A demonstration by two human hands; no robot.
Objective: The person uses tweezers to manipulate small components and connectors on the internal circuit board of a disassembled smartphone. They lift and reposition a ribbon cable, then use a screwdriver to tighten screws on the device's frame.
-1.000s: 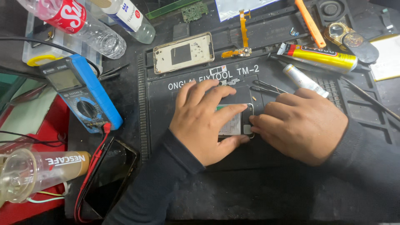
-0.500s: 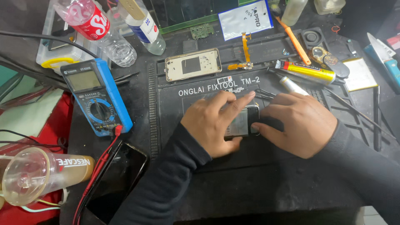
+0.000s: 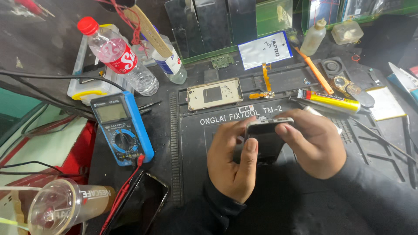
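Both hands hold a dark phone body (image 3: 266, 140) tilted up above the black repair mat (image 3: 191, 165). My left hand (image 3: 233, 163) grips its left side, thumb laid along the front. My right hand (image 3: 314, 141) pinches its top right edge with thumb and fingers. A pale phone frame (image 3: 214, 93) lies flat on the mat beyond the hands, with an orange flex cable (image 3: 264, 82) beside it.
A blue multimeter (image 3: 122, 128) with a red lead lies to the left, a black phone (image 3: 139, 204) below it. Two plastic bottles (image 3: 119, 58) stand at the back left, a lying plastic cup (image 3: 65, 204) at the lower left. A yellow glue tube (image 3: 328, 100) and an orange tool (image 3: 315, 72) lie to the right.
The phone body lay flat on the mat under both hands; now the hands have lifted and tilted it upright. The camera has come closer.
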